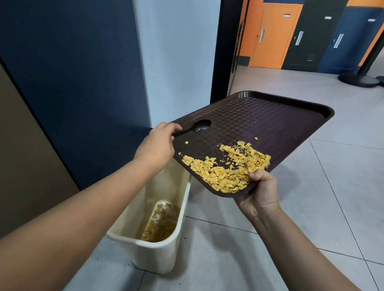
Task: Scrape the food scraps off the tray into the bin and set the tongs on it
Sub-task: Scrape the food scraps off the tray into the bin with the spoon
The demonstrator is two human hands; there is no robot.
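A dark brown textured tray (269, 122) is held tilted above a cream plastic bin (153, 255). Yellow flaky food scraps (226, 171) are piled along the tray's near edge. My right hand (260, 193) grips that near edge, thumb beside the scraps. My left hand (157, 145) holds the handle of a black spoon-shaped utensil (196, 127), presumably the tongs, whose rounded head rests on the tray's left part, apart from the scraps. The bin's bottom holds more yellow scraps (159, 226).
The bin stands on grey floor tiles against a dark blue wall (66, 53). A black door frame (224, 43) is behind the tray. Two black stanchion bases (375, 81) stand at the far right. Small crumbs lie on the floor around the bin.
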